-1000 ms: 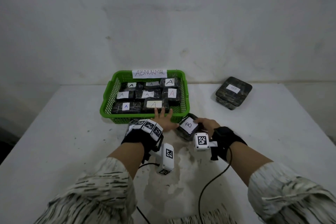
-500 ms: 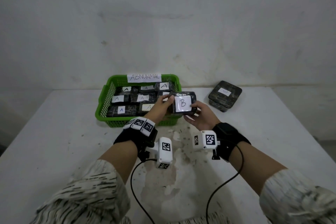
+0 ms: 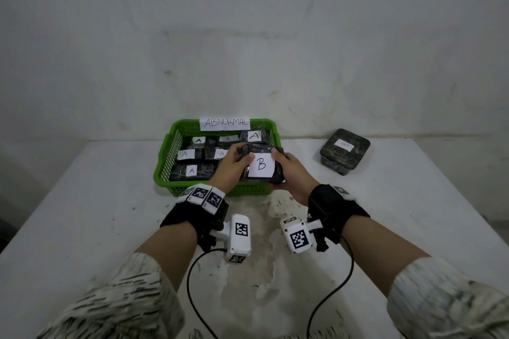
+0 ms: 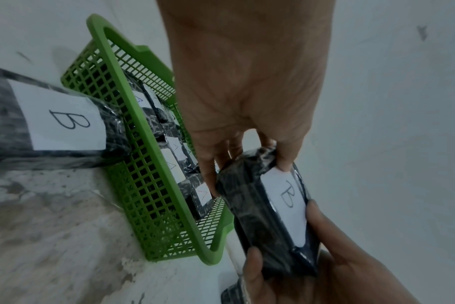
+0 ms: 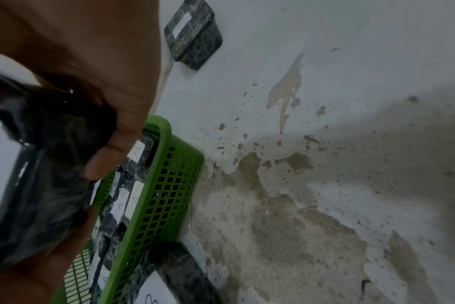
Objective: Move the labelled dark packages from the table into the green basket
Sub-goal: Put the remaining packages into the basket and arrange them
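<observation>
The white worktop [image 3: 82, 215] carries the green basket [image 3: 165, 157] at twelve o'clock from the person. It holds dark packages labelled A [image 3: 192, 170] lying flat in rows, and a paper sign reading ABNORMAL [image 3: 225, 123] stands on its far rim. A second B-labelled package [image 4: 47, 123] lies on the worktop against the basket's near wall, and another dark package [image 3: 344, 151] sits well apart at two o'clock. The B-labelled package [image 3: 261, 164] hangs above the basket's near right corner, label up, long axis running roughly nine to three. The left hand [image 3: 234, 165] is the grip on its left end and the right hand [image 3: 293, 173] on its right end, fingers curled round it. The drop lies straight below and slightly toward twelve, judging by the rim.
</observation>
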Tool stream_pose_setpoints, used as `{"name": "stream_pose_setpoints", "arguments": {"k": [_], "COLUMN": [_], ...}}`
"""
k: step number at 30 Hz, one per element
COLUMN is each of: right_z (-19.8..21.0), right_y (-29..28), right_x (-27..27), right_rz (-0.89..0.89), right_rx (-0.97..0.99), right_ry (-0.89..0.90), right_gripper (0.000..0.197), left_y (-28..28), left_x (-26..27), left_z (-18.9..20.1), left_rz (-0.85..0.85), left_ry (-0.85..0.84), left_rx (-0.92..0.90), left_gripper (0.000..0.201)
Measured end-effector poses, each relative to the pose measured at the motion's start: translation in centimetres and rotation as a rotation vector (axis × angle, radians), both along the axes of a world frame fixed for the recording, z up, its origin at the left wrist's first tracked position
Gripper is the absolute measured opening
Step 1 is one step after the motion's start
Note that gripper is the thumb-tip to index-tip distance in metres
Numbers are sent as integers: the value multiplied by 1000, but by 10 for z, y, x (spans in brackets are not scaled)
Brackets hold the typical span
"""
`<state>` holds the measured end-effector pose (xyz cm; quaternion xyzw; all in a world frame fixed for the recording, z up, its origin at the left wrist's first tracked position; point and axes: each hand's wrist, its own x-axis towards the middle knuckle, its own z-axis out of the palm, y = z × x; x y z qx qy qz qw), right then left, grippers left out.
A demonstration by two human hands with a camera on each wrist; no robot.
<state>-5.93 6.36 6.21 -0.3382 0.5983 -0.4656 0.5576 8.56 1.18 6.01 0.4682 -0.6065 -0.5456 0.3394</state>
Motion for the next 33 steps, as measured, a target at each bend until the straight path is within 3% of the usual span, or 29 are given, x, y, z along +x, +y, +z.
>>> {"name": "stream_pose_setpoints", "arguments": {"k": [6, 13, 18, 20, 24, 30, 33], "right_z": [0, 2, 0, 0, 2, 0, -2], "right_y": [-5, -11, -13, -12, -10, -11, -13], "right_x": [0, 4, 0, 0, -2, -7, -7], "right_rz": [-92, -156, -134, -159, -90, -70, -95], "right_rx": [-84, -134, -139, -155, -140, -168, -161], "right_ry": [35, 6, -13, -42, -115, -127, -162], "right_gripper": [53, 48, 51, 42, 33, 47, 50], "left_y": [4, 2, 5, 7, 5, 4, 3], "left_x": [-4, -9, -3, -1, 1, 3, 2], "left_z": [9, 15, 26, 28, 26, 26, 24], "left_rz": [-57, 38, -19, -67, -30, -51, -67], "left_ry": [52, 40, 53, 92, 66, 194, 169], "left_rx": [28, -34, 28, 88, 28, 174, 136], "left_gripper": [32, 19, 37, 41, 45, 55, 59]}}
